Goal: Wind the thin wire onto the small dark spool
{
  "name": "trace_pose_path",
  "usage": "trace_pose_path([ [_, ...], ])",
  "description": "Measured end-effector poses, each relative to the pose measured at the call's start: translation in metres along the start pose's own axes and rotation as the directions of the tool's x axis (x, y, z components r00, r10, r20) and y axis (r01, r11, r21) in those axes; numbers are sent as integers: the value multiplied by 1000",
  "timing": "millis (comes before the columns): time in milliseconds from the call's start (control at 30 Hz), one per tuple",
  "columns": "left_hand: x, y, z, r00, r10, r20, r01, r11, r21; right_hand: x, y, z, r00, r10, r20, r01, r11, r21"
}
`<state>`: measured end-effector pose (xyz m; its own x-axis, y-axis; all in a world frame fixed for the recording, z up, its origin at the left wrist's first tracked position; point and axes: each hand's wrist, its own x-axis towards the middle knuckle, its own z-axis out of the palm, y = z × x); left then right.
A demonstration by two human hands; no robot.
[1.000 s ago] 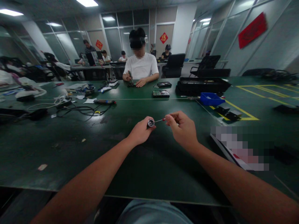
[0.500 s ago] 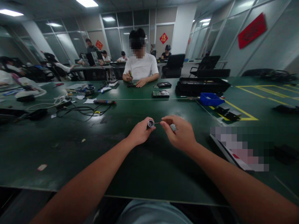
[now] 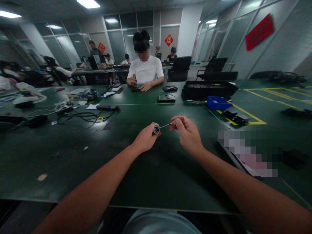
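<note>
My left hand [image 3: 145, 140] is closed round a small round black part with a shiny metal face [image 3: 156, 130], held just above the green table [image 3: 102, 156]. My right hand [image 3: 187, 134] pinches a thin screwdriver with a red handle [image 3: 170, 124]. Its metal tip points left and meets the face of the round part. Both forearms reach in from the bottom of the view.
A person in a white shirt [image 3: 146, 70] works across the table with a tool. Circuit boards [image 3: 166, 98], a black tray [image 3: 207, 89], a blue bin [image 3: 217, 102], cables [image 3: 83, 115] and a pen-shaped tool [image 3: 107, 107] lie farther off. A blurred flat object [image 3: 246, 152] lies to my right.
My right hand turned the screwdriver: the red handle was hidden by my fingers half a second ago and shows again now. The left hand and the round part stayed in place.
</note>
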<state>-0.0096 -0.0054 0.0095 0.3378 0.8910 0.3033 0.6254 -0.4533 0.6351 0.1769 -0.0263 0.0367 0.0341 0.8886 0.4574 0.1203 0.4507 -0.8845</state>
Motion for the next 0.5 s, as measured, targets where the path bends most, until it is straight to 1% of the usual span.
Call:
trace_pose_path([
  [67,0,0,0,999,40,3,-40,999,22,6,7,-1,987,142,-71,-128,977,172],
  [100,1,0,-1,999,45,2,-45,998,38,9,10,-2,974,215,-76,-192,952,238],
  [133,1,0,-1,999,36,-2,-36,998,57,11,12,-3,962,263,-79,-232,932,276],
  [167,1,0,-1,1000,13,-9,-12,997,73,12,13,-3,956,281,-86,-246,926,285],
  [200,1,-1,-2,1000,-6,-10,7,997,81,12,12,-4,959,265,-99,-232,937,262],
  [233,1,-1,-2,1000,-22,-12,23,996,85,11,11,-4,968,223,-114,-195,956,217],
  [300,1,-2,-2,999,-31,-13,32,996,79,8,6,-4,986,108,-124,-96,990,99],
  [400,1,-2,-2,1000,-22,-7,22,998,65,1,-3,-2,997,-17,-69,12,997,-73],
  [500,0,0,-1,1000,-18,-2,18,999,46,-4,-7,0,997,-75,-24,69,980,-185],
])
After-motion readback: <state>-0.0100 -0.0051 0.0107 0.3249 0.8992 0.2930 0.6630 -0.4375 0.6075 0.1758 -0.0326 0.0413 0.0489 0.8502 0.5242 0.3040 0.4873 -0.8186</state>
